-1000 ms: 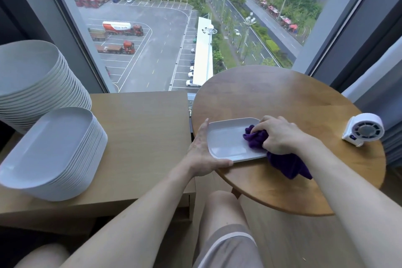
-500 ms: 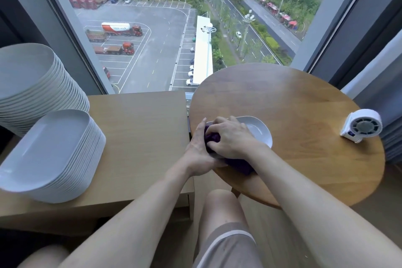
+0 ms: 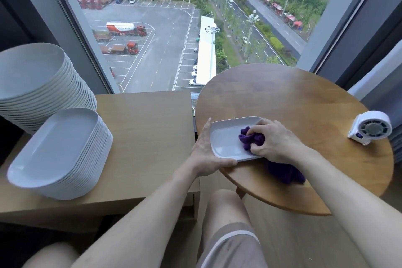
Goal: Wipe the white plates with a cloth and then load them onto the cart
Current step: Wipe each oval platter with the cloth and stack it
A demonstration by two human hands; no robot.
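Right hand [image 3: 276, 139], clenched on the purple cloth [image 3: 252, 138], swept back toward 3 o'clock across the plate [image 3: 226, 137] while left hand [image 3: 204, 154] grips its 9 o'clock edge, so wiping looks unfinished.

Two plate stacks [image 3: 32, 85] [image 3: 56, 150], one loose plate [image 3: 226, 141], one cloth [image 3: 252, 139], perhaps one fan [image 3: 369, 128].

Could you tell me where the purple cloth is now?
In the head view, right of centre, the crumpled purple cloth is bunched in the right hand on the white oblong plate, its tail trailing onto the round wooden table.
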